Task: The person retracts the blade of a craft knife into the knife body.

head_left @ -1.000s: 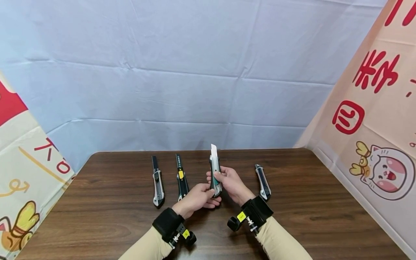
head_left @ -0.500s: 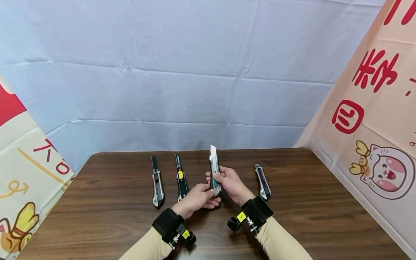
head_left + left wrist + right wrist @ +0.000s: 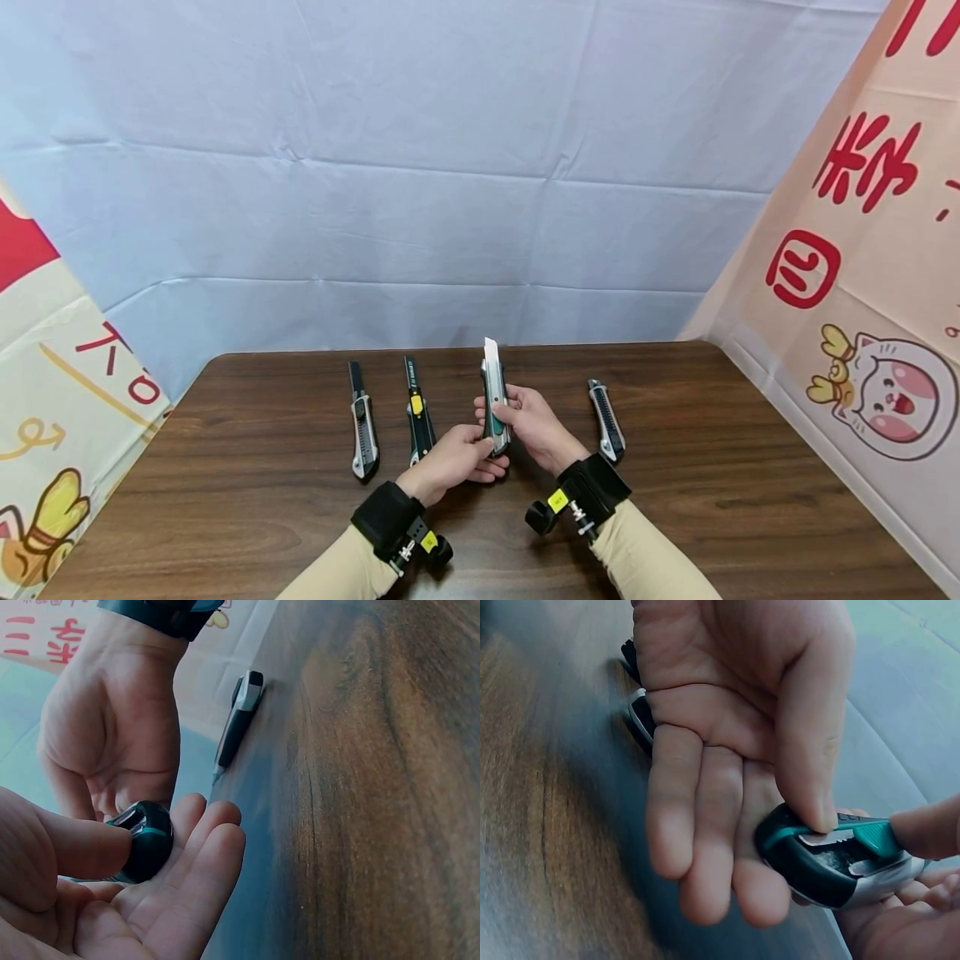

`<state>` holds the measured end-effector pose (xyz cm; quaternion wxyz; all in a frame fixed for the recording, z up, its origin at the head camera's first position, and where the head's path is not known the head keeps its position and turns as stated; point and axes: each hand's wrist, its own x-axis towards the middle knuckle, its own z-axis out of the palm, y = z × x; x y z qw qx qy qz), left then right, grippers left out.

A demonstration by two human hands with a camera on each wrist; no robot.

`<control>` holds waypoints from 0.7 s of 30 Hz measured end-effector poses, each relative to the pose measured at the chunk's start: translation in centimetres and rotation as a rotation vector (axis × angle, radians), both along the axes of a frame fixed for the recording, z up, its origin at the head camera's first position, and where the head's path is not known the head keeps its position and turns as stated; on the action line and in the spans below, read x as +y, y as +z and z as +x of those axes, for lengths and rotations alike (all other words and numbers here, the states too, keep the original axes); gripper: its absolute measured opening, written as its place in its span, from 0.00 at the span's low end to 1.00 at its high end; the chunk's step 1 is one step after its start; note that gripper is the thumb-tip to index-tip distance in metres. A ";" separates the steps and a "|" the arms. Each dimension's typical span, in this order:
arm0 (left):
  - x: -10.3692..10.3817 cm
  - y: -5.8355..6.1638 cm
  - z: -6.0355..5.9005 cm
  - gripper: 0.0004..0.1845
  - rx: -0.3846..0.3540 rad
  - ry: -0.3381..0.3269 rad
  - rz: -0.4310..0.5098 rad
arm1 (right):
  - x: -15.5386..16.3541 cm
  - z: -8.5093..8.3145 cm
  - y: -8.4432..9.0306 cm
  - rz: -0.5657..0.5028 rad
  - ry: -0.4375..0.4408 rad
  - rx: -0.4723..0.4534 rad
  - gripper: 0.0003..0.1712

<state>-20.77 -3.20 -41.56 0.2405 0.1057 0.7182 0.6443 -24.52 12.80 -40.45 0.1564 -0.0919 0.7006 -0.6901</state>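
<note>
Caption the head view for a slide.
Both hands, left hand and right hand, hold a green utility knife, blade extended, above a wooden table.

My left hand (image 3: 450, 461) and right hand (image 3: 527, 421) meet above the table, fingers curled and thumbs pressing inward, both forearms angled in, wrists strapped in black bands.
</note>
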 end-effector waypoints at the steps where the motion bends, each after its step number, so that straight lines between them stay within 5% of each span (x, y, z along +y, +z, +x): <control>1: 0.0 0.0 0.0 0.18 -0.001 -0.001 -0.001 | 0.0 0.0 0.0 0.001 0.005 0.001 0.25; 21: -0.1 -0.1 -0.1 0.18 -0.013 -0.015 0.000 | 0.5 0.0 0.0 -0.002 0.057 -0.002 0.27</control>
